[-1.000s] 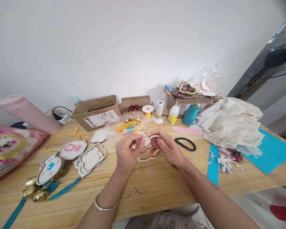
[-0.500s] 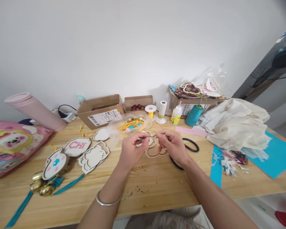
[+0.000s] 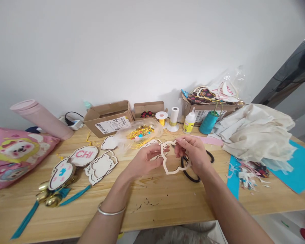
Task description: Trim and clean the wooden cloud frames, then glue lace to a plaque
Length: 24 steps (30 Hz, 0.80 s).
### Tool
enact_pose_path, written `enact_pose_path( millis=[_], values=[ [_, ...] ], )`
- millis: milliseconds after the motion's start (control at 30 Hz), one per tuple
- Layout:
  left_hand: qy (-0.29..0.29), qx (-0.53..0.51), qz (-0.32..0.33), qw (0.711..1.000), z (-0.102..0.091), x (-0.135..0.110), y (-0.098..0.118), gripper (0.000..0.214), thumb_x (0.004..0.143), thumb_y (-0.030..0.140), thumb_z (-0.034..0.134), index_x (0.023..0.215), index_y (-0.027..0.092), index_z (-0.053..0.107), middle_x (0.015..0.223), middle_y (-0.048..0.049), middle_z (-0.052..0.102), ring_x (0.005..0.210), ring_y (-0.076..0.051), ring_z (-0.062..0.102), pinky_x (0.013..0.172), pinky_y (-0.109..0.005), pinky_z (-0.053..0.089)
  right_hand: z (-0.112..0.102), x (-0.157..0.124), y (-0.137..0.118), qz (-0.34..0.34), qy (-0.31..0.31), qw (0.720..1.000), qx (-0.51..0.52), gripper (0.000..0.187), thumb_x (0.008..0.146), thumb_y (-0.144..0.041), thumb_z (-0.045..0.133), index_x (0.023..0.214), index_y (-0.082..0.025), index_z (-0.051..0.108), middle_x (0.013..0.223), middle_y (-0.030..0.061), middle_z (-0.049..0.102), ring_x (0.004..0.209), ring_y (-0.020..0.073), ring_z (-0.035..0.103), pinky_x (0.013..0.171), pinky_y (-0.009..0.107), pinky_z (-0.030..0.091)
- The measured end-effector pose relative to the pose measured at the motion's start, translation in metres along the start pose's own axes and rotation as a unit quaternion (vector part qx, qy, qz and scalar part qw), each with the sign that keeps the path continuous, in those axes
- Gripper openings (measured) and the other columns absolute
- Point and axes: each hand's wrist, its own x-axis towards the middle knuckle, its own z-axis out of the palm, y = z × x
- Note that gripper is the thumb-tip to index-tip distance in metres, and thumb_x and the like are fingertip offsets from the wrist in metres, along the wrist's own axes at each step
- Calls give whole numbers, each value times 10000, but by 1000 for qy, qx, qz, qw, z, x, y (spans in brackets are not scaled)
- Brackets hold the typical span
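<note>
Near the centre of the frame, a person's right hand pinches the upper right of one wooden frame, raised over the table. The left hand is at its left edge, thumb and fingers parted; whether they press on it cannot be told. Two black loop handles show about the right hand; whether it holds them is unclear.

Three cardboard boxes stand along the wall. The left box is open, its contents out of sight; the small middle box holds a dark, red-patterned piece; the right box is heaped with patterned pieces and clear plastic. At the centre, one translucent bag contains yellow cords. Right of it stand one glue bottle, one yellow spool, one white spool and one teal cone of thread.

At lower left lie two decorated plaques, one lettered "CHI", the other flowered, with at least three brass bells. Two blue pieces, a strip and a sheet, lie at right.
</note>
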Motion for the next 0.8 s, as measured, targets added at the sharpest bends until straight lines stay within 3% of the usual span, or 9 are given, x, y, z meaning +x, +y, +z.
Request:
enact_pose_path(
  millis=[200, 300, 400, 500, 567, 633, 700, 800],
  values=[
    [61, -126, -12, 990, -1, 2, -6, 237, 696, 319, 625, 863, 153, 650, 839, -86, 658, 775, -184, 604, 727, -325, 472, 0, 3, 8, 2, 7, 1000, 1, 255, 712, -374, 589, 615, -138, 579, 566, 6, 612, 429, 55, 462, 460, 198, 441],
    [62, -90, -70, 992, -1, 4, -11, 169, 653, 305, 658, 719, 149, 653, 610, -20, 619, 530, -112, 542, 517, -241, 443, -3, 7, 0, 14, -8, 1000, -18, 249, 694, -379, 604, 620, -143, 576, 555, -4, 612, 416, 52, 459, 447, 196, 434],
    [31, -7, -137, 990, 1, 4, -10, 209, 647, 317, 648, 546, 140, 600, 420, 44, 473, 369, -56, 368, 381, -198, 312, -5, 12, -12, 25, -55, 995, -77, 264, 696, -382, 601, 594, -141, 567, 542, 0, 613, 408, 53, 465, 431, 188, 404],
    [13, 11, -127, 992, 3, 4, -7, 166, 659, 305, 631, 681, 140, 629, 490, 32, 505, 436, -79, 424, 428, -210, 348, -5, 16, -15, 3, -68, 992, -104, 268, 700, -379, 594, 587, -140, 550, 524, -2, 604, 404, 53, 463, 416, 178, 369],
    [11, -43, -78, 996, 5, 4, -6, 245, 646, 254, 639, 869, 154, 621, 711, -19, 601, 639, -130, 540, 580, -248, 434, -5, 18, -8, -22, -41, 993, -106, 271, 699, -390, 589, 600, -143, 541, 516, -8, 594, 403, 55, 459, 410, 176, 360],
    [18, -117, -37, 992, 9, 5, -6, 309, 656, 235, 622, 955, 165, 590, 912, -63, 603, 828, -170, 556, 715, -285, 449, -5, 18, 3, -39, -6, 993, -111, 278, 695, -407, 586, 610, -146, 536, 507, -14, 580, 394, 57, 451, 401, 181, 362],
    [41, -161, -28, 986, 14, 6, -6, 250, 709, 260, 570, 936, 158, 585, 902, -76, 599, 819, -169, 557, 717, -292, 455, -5, 16, 14, -50, 18, 992, -115, 282, 701, -415, 577, 612, -150, 535, 500, -16, 567, 391, 60, 441, 395, 186, 372],
    [94, -140, -43, 985, 21, 8, -5, 173, 769, 290, 502, 742, 139, 583, 686, -41, 581, 635, -125, 536, 622, -262, 455, -3, 12, 25, -49, 10, 994, -102, 274, 706, -415, 574, 650, -146, 569, 491, -16, 558, 386, 58, 421, 380, 184, 377]
  ],
)
